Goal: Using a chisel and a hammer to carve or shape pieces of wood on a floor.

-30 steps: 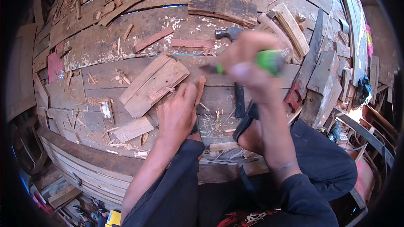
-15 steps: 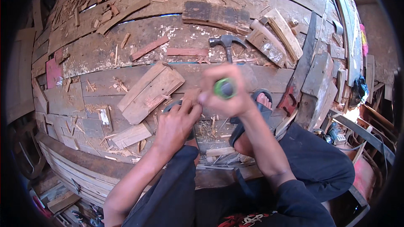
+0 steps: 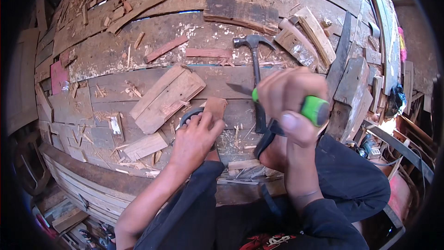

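Note:
My right hand point(image 3: 293, 97), raised to the right of my left one, is closed in a fist around the green and grey handle of a chisel point(image 3: 241, 89). Its flat dark blade points left, clear of the wood. My left hand point(image 3: 196, 136) grips a small brown wood piece point(image 3: 216, 106), fingers bent over its near end, above my left foot. Behind my right hand lies a claw hammer point(image 3: 255, 60) with its head away from me; the hand stands in front of part of its handle.
A thick wood block point(image 3: 169, 97) lies left of my hands. Farther off are a dark plank point(image 3: 240, 15), two reddish strips point(image 3: 208, 53) and several offcuts. A handsaw blade point(image 3: 341, 48) is at the right. Shavings litter the plank floor point(image 3: 106, 106).
My right hand has moved right, away from the small wood piece, and the chisel blade now shows. My left hand stays nearly in place on the piece.

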Motion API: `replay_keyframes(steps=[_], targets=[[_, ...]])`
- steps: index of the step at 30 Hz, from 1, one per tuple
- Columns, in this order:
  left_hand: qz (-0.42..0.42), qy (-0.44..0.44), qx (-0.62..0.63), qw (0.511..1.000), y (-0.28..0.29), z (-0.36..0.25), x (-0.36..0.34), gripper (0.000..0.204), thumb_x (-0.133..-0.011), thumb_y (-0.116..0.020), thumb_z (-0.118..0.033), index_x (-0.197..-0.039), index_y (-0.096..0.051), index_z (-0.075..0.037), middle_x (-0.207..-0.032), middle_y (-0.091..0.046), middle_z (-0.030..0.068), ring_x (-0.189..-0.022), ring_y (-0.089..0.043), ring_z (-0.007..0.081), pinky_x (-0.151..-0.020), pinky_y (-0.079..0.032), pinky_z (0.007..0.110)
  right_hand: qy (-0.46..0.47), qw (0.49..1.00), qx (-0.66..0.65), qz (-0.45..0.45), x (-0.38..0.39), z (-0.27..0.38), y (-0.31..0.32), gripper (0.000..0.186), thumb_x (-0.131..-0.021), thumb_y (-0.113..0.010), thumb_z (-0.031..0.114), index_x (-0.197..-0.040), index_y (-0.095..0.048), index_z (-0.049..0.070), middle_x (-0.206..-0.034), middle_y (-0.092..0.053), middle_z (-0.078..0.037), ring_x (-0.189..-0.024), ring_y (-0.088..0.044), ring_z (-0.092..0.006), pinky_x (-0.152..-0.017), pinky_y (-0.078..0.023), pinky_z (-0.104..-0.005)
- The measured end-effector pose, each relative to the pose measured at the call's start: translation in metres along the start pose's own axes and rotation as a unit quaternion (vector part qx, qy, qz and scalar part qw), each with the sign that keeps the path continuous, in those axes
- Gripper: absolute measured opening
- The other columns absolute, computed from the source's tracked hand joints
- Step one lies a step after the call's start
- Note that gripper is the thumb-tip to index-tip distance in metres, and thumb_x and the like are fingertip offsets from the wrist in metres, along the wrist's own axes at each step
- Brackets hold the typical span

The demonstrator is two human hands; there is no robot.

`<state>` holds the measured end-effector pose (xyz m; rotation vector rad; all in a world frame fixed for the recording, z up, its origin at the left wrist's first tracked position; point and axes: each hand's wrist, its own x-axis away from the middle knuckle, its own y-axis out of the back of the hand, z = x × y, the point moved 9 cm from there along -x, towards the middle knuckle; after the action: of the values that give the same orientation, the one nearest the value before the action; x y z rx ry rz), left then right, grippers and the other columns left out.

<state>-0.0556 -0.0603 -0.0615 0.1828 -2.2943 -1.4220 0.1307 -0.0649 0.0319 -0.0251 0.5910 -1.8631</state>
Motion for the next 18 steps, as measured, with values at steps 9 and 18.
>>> replay_keyframes(steps=[9,18], targets=[[-0.022,0.056,0.145,0.988,-0.002,0.01,0.011,0.049,-0.076,-0.08,-0.011,-0.121,-0.06,-0.009,-0.132,-0.056,0.0159,-0.116,-0.065,0.0374,-0.087,-0.06,0.047,-0.034,0.996,-0.023,-0.077,0.031,-0.015,0.032,0.04,-0.088,-0.074,0.036,-0.074,-0.048,0.009,-0.056,-0.046,0.002,-0.046,-0.04,-0.01,-0.05,-0.03,-0.0287],[-0.185,0.142,0.391,0.89,-0.019,0.042,0.014,0.06,-0.072,-0.085,-0.008,-0.126,-0.059,-0.001,-0.129,-0.064,0.0193,-0.12,-0.064,0.0347,-0.103,-0.052,0.042,0.008,0.996,0.056,-0.069,0.015,0.013,0.02,0.039,-0.094,-0.066,0.042,-0.079,-0.049,0.01,-0.061,-0.046,0.001,-0.05,-0.041,-0.0108,-0.051,-0.033,-0.0284]])
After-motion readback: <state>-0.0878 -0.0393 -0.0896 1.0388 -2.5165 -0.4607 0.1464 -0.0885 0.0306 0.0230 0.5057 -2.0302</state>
